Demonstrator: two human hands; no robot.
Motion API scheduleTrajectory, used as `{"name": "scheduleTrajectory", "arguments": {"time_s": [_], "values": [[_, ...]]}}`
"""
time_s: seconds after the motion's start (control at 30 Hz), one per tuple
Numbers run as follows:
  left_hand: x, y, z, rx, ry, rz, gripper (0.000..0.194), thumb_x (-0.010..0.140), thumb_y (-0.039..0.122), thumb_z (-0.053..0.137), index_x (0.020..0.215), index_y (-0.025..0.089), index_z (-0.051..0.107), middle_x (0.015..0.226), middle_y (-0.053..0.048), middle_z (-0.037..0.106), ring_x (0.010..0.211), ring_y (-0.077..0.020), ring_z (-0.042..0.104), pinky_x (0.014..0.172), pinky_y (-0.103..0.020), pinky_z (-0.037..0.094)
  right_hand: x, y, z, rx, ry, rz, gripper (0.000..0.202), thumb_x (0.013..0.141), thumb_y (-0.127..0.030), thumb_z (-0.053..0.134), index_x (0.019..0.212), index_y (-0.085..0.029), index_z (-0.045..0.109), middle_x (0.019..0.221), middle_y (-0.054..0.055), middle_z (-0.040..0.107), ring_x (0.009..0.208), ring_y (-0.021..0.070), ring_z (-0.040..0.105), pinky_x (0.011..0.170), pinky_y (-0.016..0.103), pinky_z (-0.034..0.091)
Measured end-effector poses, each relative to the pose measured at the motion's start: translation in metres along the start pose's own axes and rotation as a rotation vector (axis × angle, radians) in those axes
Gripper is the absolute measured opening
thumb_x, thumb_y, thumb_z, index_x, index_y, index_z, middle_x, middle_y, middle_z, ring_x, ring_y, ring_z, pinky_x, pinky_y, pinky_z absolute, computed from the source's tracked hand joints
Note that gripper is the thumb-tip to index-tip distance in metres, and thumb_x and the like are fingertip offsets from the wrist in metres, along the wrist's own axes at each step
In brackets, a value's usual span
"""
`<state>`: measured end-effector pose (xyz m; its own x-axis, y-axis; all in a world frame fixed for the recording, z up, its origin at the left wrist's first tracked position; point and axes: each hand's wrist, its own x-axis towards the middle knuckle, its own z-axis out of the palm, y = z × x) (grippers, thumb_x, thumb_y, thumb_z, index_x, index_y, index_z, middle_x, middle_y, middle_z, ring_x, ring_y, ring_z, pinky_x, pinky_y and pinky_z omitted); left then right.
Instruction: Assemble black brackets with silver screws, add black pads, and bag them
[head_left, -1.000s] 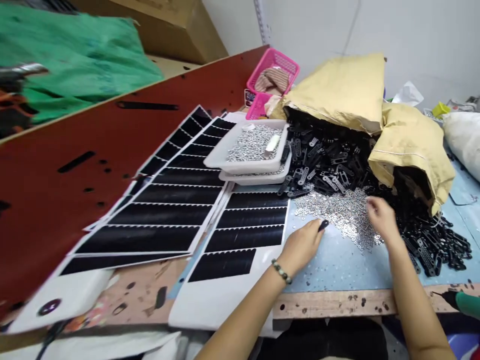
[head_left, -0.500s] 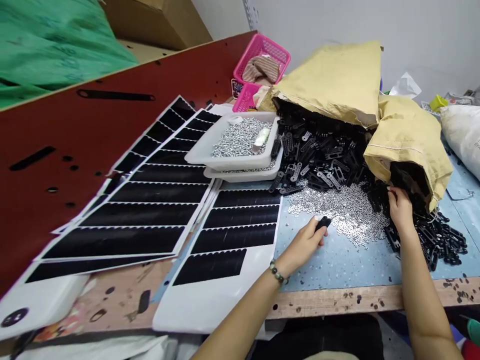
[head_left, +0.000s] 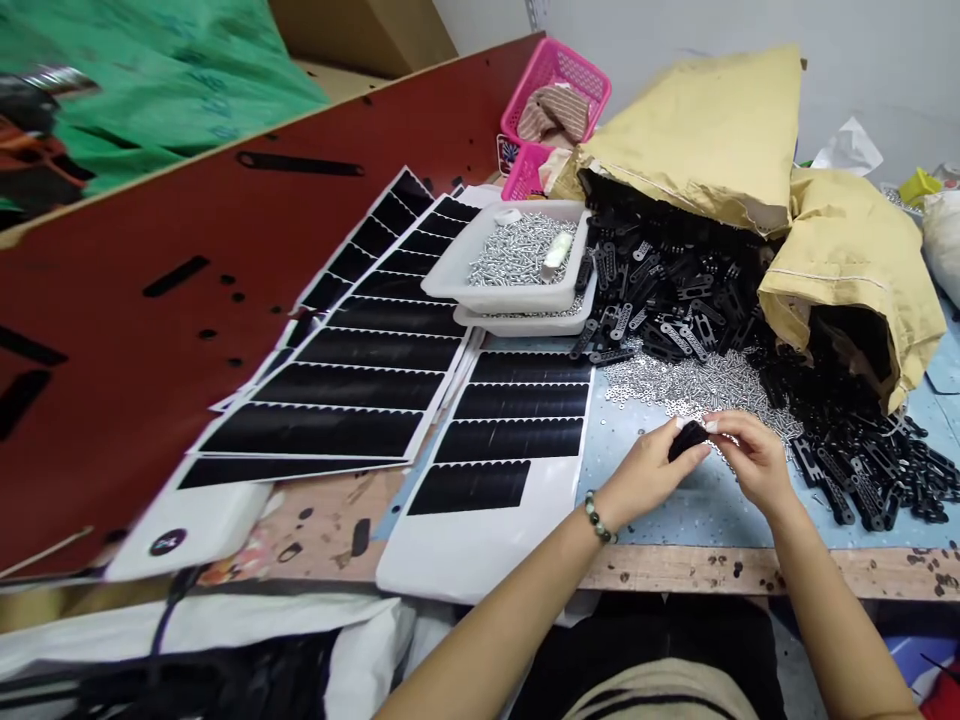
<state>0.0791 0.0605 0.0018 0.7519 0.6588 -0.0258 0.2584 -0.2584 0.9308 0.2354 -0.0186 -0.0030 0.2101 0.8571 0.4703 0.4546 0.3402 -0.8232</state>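
Observation:
My left hand (head_left: 651, 468), with a beaded bracelet at the wrist, is closed around a small stack of black plastic pieces (head_left: 687, 438). My right hand (head_left: 752, 462) meets it from the right, thumb and fingertips pinched at the stack's end. Whatever lies between those right fingertips is too small to make out. Just behind both hands spreads a heap of small silvery screws and metal bits (head_left: 694, 380). Loose black plastic strips with holes (head_left: 847, 470) lie to the right of my right hand.
Two yellow sacks (head_left: 705, 140) spill black parts at the back. Stacked white trays (head_left: 499, 292) hold screws. Sheets of black stickers (head_left: 330, 425) cover the left side, beside a dark red panel (head_left: 112, 350). A pink basket (head_left: 600, 90) stands behind.
My right hand has left the mouth of the smaller yellow sack and come left to my left hand. The left hand still grips the black pieces. The view has swung left.

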Motion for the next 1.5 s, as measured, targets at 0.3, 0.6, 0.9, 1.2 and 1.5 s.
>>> {"name": "scheduleTrajectory", "arguments": {"time_s": [0.3,0.6,0.9,1.2,1.5], "values": [[-0.01,0.005,0.0,0.201,0.026,0.095,0.029,0.088,0.041,0.047,0.069,0.019,0.052,0.061,0.003,0.054,0.058,-0.0132,0.05,0.055,-0.024,0.031,-0.019,-0.005,0.007,-0.126,0.07,-0.039,0.01,0.089,-0.025,0.053,0.091,-0.024,0.063,0.095,0.006,0.068,0.092,0.0199,0.064,0.082,0.038,0.052],[-0.01,-0.065,-0.002,0.165,0.257,-0.051,0.026,0.087,0.042,0.043,0.074,0.02,0.048,0.061,0.002,0.054,0.062,-0.0168,0.055,0.057,-0.025,0.035,-0.033,0.05,0.023,-0.905,-0.01,0.24,0.031,0.089,-0.032,0.049,0.113,-0.015,0.058,0.109,0.015,0.058,0.103,0.0284,0.05,0.088,0.042,0.041],[-0.006,-0.071,0.0,0.106,0.274,-0.001,0.027,0.084,0.044,0.047,0.07,0.021,0.045,0.051,0.004,0.047,0.051,-0.0141,0.05,0.053,-0.024,0.035,-0.051,0.05,0.042,-0.899,-0.033,0.111,0.018,0.091,-0.022,0.043,0.092,-0.017,0.06,0.092,0.009,0.059,0.089,0.023,0.049,0.082,0.036,0.037],[-0.003,-0.077,0.004,0.054,0.288,-0.006,0.019,0.087,0.038,0.044,0.081,0.02,0.045,0.055,0.006,0.05,0.045,-0.012,0.049,0.051,-0.024,0.037,-0.05,0.042,0.049,-0.805,-0.137,-0.082,0.023,0.091,-0.028,0.049,0.109,-0.02,0.06,0.105,0.009,0.061,0.099,0.0229,0.049,0.093,0.039,0.033],[-0.004,-0.071,-0.017,0.031,0.288,0.005,0.021,0.091,0.033,0.037,0.094,0.016,0.049,0.072,-0.001,0.058,0.058,-0.0124,0.057,0.057,-0.024,0.046,-0.057,0.037,0.056,-0.751,-0.173,-0.051,0.017,0.091,-0.025,0.051,0.101,-0.02,0.062,0.097,0.007,0.063,0.093,0.0221,0.052,0.087,0.037,0.035]]}}
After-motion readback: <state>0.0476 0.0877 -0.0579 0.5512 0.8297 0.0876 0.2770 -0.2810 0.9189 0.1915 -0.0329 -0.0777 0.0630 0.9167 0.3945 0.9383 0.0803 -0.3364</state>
